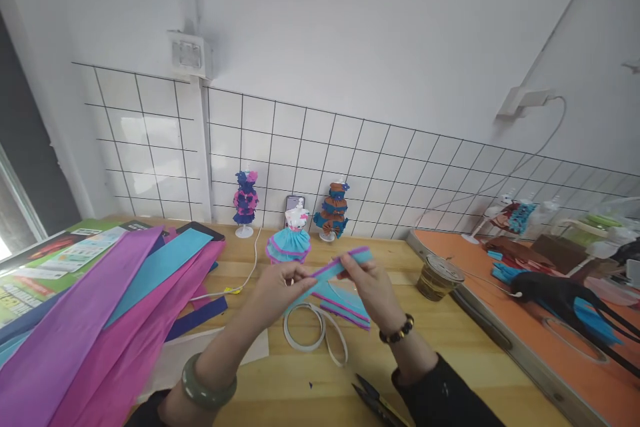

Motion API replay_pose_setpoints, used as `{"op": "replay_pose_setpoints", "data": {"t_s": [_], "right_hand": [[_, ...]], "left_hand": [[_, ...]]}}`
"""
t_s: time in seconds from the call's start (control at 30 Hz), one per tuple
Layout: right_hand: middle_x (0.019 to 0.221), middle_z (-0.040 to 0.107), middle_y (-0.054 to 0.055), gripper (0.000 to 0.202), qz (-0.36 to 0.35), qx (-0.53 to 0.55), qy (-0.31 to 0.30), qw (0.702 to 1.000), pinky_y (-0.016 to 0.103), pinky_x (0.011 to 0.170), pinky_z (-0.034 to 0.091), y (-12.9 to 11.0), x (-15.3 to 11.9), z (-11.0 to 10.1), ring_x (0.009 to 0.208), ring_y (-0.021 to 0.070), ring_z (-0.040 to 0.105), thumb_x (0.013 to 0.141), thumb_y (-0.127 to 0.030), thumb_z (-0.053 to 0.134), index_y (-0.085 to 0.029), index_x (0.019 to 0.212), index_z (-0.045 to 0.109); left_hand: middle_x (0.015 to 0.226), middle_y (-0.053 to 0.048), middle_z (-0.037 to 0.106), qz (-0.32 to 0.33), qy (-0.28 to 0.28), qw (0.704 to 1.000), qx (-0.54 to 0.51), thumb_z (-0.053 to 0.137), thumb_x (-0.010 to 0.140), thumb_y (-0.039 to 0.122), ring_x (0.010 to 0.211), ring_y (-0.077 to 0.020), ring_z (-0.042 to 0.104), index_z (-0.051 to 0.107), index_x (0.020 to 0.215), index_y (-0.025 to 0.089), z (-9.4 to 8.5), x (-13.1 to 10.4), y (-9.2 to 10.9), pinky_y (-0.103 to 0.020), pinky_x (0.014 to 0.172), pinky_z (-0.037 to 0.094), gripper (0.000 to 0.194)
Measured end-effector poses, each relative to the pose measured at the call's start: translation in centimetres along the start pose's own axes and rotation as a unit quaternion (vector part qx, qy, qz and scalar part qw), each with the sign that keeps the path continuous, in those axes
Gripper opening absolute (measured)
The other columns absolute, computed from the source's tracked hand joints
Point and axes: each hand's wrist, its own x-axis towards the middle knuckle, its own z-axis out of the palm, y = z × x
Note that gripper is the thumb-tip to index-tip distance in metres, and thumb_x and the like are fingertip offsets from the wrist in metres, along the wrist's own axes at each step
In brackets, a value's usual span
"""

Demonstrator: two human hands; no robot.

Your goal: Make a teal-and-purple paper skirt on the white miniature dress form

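A light-blue fabric strip with a purple edge [327,272] is stretched between my two hands above the table. My left hand [283,290] pinches it near its left part, thumb against fingers. Farther right, my right hand [367,283] grips the other part, whose end juts out past the thumb and looks blurred. Beneath them on the table lie more blue strips with purple edges [345,307]. A coil of white flat band [305,347] rests just below my hands. Black-handled snips [375,400] lie near my right forearm.
Long purple, blue and pink fabric pieces [115,293] cover the left side. Behind stand small dress forms in ruffled outfits, one in a blue skirt [289,245], with a phone [295,203] behind it. A brown glass jar [437,278] stands right, beside an orange-topped surface [500,287].
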Motion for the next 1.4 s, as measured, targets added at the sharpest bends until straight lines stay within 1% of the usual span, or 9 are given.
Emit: {"op": "replay_pose_setpoints", "data": {"t_s": [0.07,0.17,0.3,0.4,0.5,0.6,0.77,1.1,1.4], "right_hand": [[0.058,0.065,0.003,0.031,-0.026,-0.010,-0.013,1.000,0.029,0.061,0.045,-1.7,2.3,0.5,0.059,0.0159,0.056,0.071,-0.046,0.066,-0.017,0.061,0.073],[0.069,0.068,0.001,0.026,-0.065,-0.011,-0.054,0.996,0.027,0.066,0.044,-3.2,5.4,1.7,0.069,0.0160,0.057,0.072,-0.042,0.066,-0.018,0.067,0.073],[0.078,0.068,0.000,0.024,-0.090,-0.001,-0.081,0.993,0.023,0.060,0.041,-3.6,8.4,3.4,0.065,0.0118,0.053,0.073,-0.041,0.065,-0.019,0.072,0.073],[0.070,0.066,0.001,0.027,-0.086,0.005,-0.088,0.992,0.023,0.054,0.039,-3.3,9.6,4.2,0.058,0.0102,0.050,0.075,-0.042,0.063,-0.017,0.071,0.073],[0.056,0.059,-0.001,0.029,-0.077,0.017,-0.095,0.992,0.024,0.050,0.036,-3.0,10.4,4.6,0.051,0.0092,0.045,0.076,-0.042,0.062,-0.015,0.075,0.073],[0.051,0.054,-0.002,0.028,-0.063,0.040,-0.089,0.993,0.025,0.049,0.035,-2.5,11.0,4.8,0.050,0.0095,0.043,0.073,-0.041,0.065,-0.014,0.077,0.073],[0.051,0.053,-0.002,0.028,-0.054,0.053,-0.075,0.994,0.026,0.050,0.036,-1.7,11.6,5.1,0.052,0.0109,0.045,0.070,-0.043,0.068,-0.016,0.075,0.072],[0.066,0.062,0.002,0.027,-0.046,0.072,-0.062,0.994,0.026,0.049,0.036,-1.3,11.1,5.2,0.052,0.0096,0.044,0.070,-0.043,0.068,-0.016,0.074,0.071],[0.056,0.054,-0.001,0.029,-0.073,0.047,-0.062,0.994,0.025,0.050,0.037,-2.0,10.6,5.1,0.053,0.0101,0.044,0.074,-0.043,0.064,-0.015,0.074,0.071]], "left_hand": [[0.061,0.001,0.059,0.004,0.023,0.999,-0.036,0.061,0.074,0.040,0.056,-0.0125,0.048,0.063,0.069,0.018,-0.8,1.1,-0.3,-0.023,0.054,0.035,0.022],[0.066,0.000,0.060,0.024,0.059,0.996,-0.064,0.059,0.076,0.040,0.060,-0.0133,0.051,0.062,0.074,0.018,-1.8,2.7,-0.9,-0.024,0.056,0.038,0.022],[0.076,-0.002,0.059,0.065,0.172,0.983,0.017,0.061,0.075,0.037,0.072,-0.0156,0.054,0.064,0.071,0.019,-2.4,4.3,-1.6,-0.026,0.064,0.041,0.018],[0.082,-0.003,0.057,0.099,0.232,0.965,0.073,0.062,0.074,0.034,0.084,-0.0184,0.055,0.064,0.069,0.020,-2.5,5.0,-1.9,-0.030,0.076,0.042,0.015],[0.090,-0.005,0.057,0.122,0.260,0.954,0.093,0.063,0.074,0.030,0.096,-0.0211,0.054,0.061,0.064,0.020,-2.5,5.5,-2.0,-0.036,0.086,0.040,0.014],[0.101,-0.005,0.058,0.121,0.257,0.955,0.085,0.063,0.073,0.028,0.105,-0.0222,0.053,0.060,0.061,0.021,-2.5,5.9,-2.1,-0.039,0.091,0.038,0.015],[0.107,-0.003,0.063,0.100,0.228,0.968,0.039,0.062,0.074,0.028,0.104,-0.0210,0.057,0.060,0.062,0.022,-2.4,6.2,-2.4,-0.038,0.090,0.040,0.014],[0.106,-0.004,0.066,0.107,0.215,0.971,0.014,0.063,0.072,0.029,0.103,-0.0217,0.059,0.061,0.060,0.021,-2.1,6.3,-3.0,-0.037,0.090,0.043,0.015],[0.092,-0.004,0.068,0.099,0.188,0.977,-0.005,0.063,0.072,0.030,0.101,-0.0236,0.061,0.059,0.056,0.021,-2.2,5.9,-1.9,-0.036,0.081,0.051,0.019]]}}
